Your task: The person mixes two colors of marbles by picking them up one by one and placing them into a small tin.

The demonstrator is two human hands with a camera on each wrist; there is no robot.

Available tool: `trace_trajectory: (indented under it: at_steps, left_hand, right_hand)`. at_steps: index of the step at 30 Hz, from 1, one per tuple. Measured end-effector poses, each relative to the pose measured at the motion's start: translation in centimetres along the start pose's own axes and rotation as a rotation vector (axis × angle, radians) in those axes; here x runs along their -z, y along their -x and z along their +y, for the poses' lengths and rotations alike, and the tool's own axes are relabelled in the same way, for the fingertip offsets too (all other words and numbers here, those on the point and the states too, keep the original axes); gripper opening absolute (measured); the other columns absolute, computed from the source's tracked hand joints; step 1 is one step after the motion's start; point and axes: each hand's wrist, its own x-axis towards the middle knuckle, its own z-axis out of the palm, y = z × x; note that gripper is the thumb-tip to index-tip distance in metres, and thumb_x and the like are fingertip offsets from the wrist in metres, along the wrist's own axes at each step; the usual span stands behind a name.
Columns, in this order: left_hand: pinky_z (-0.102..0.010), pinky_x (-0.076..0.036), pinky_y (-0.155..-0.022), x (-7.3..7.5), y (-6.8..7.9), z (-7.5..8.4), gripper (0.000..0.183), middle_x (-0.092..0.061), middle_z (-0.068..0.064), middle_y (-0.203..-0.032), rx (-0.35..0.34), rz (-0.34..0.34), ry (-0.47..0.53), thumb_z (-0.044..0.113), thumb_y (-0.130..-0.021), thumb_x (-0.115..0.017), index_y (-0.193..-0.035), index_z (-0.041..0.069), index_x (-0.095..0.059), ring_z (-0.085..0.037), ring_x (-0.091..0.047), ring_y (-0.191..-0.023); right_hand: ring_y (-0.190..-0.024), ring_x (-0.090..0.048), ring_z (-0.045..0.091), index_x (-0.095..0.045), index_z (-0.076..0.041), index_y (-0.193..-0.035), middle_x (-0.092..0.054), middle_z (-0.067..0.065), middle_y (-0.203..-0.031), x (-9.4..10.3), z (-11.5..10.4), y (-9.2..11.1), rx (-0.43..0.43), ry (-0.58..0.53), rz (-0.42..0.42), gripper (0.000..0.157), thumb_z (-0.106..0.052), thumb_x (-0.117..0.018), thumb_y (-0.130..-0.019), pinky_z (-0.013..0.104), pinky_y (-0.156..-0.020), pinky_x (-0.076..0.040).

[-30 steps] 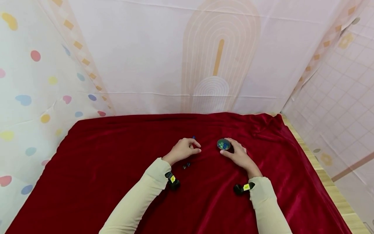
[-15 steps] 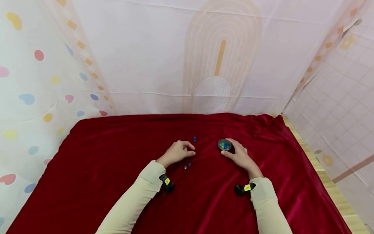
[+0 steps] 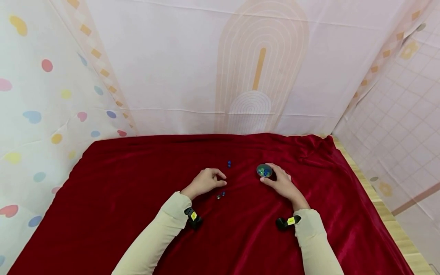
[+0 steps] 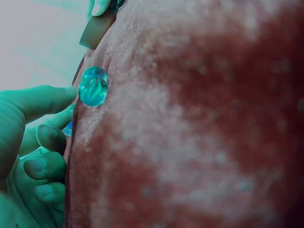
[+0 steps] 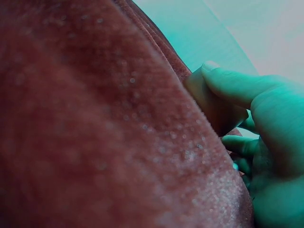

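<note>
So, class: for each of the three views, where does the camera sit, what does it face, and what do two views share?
Head: high, looking down at the red cloth; both sleeves, left hand, right hand.
Left wrist: low on the cloth, facing two marbles; curled fingers show.
Right wrist: low, facing the bowl; thumb and fingers show.
Shared: the bowl and marbles appear in head and left wrist views.
</note>
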Motion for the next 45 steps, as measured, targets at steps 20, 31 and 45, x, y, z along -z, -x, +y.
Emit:
trace_trajectory:
  at_steps: [20,31,45]
  left_hand:
    - [-0.025,-0.038,-0.055,-0.31,-0.03,-0.74,0.017,-0.055,0.002,-0.066,0.026,0.030,-0.037,0.025,-0.083,-0.074,-0.099,0.017,-0.073,-0.012,-0.048,-0.059]
    - [-0.024,-0.036,-0.054,-0.36,-0.13,-0.64,0.016,-0.054,0.003,-0.064,0.037,0.032,-0.048,0.025,-0.084,-0.074,-0.098,0.019,-0.074,-0.011,-0.047,-0.057]
    - [-0.025,-0.037,-0.054,-0.35,-0.14,-0.36,0.014,-0.057,0.002,-0.066,0.024,0.028,-0.073,0.026,-0.085,-0.073,-0.098,0.019,-0.073,-0.012,-0.048,-0.058]
  right_hand:
    - [-0.143,-0.022,0.041,-0.033,-0.007,-0.148,-0.028,0.020,-0.155,-0.08,0.04,0.02,-0.018,0.000,-0.007,0.068,-0.030,-0.064,-0.093,0.059,-0.112,-0.006]
    - [-0.143,-0.021,0.040,-0.032,-0.007,-0.149,-0.028,0.019,-0.155,-0.02,-0.25,0.09,-0.028,-0.019,-0.012,0.068,-0.028,-0.064,-0.093,0.058,-0.113,-0.005]
    - [-0.143,-0.022,0.041,-0.032,-0.007,-0.149,-0.027,0.019,-0.156,-0.05,-0.15,0.10,-0.026,-0.009,-0.011,0.068,-0.029,-0.064,-0.093,0.058,-0.112,-0.006]
